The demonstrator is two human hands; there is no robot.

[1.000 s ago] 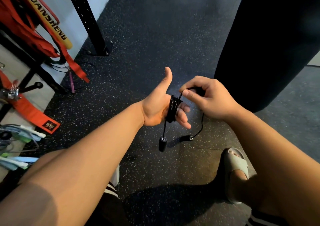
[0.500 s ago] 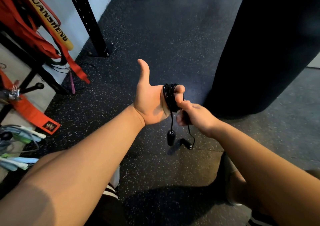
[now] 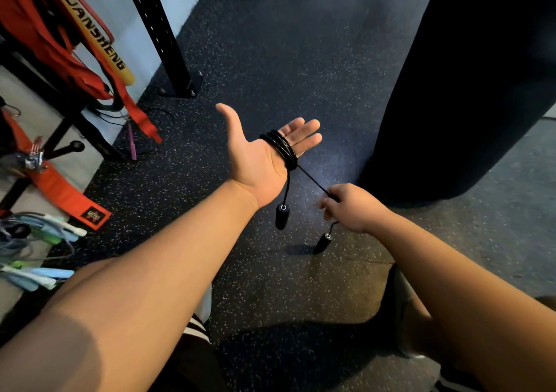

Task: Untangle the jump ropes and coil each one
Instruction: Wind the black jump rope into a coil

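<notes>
Nearly coiled jump rope (image 3: 281, 148) around flat-open left hand (image 3: 255, 163), tail pinched taut by right hand (image 3: 352, 208); risk: loops sliding off straight fingers (image 3: 304, 136) with slack.

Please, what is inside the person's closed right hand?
A thin black jump rope cord enters the right hand from the coil around the left hand and leaves below toward a small black cylindrical handle. The curled fingers cover the stretch between.

The jump rope (image 3: 281, 148) looks like glossy black coated cord, its handles (image 3: 282, 216) smooth matt plastic with metal-looking ends. The floor (image 3: 270, 54) is rough speckled rubber. The orange straps (image 3: 57, 187) are woven cloth.
</notes>
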